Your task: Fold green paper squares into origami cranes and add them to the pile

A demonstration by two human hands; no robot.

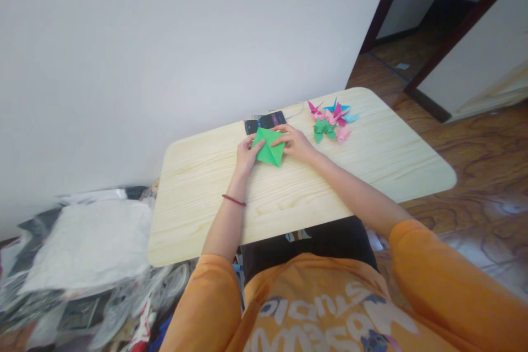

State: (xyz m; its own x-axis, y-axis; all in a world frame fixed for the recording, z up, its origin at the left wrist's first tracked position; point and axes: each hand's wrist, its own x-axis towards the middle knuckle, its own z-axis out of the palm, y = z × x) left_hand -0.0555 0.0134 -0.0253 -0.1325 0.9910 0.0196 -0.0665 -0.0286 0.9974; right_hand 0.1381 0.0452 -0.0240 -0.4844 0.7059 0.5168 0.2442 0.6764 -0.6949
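Note:
A green sheet of origami paper (269,154), creased and shaped like a diamond, is held just over the table between both hands. My left hand (247,155) grips its left corner, thumb on top and fingers behind. At the right corner my right hand (293,143) pinches the paper, with the thumb and fingers around its edge. A dark phone (274,119) with its screen lit lies right behind the paper, partly covered by it.
Several folded paper cranes, among them a green crane (324,129), a blue crane (337,107) and a pink crane (343,133), sit at the table's back right. A white cable (297,112) runs from the phone. Bags (94,242) are piled left of the wooden table (198,192); a wall stands behind.

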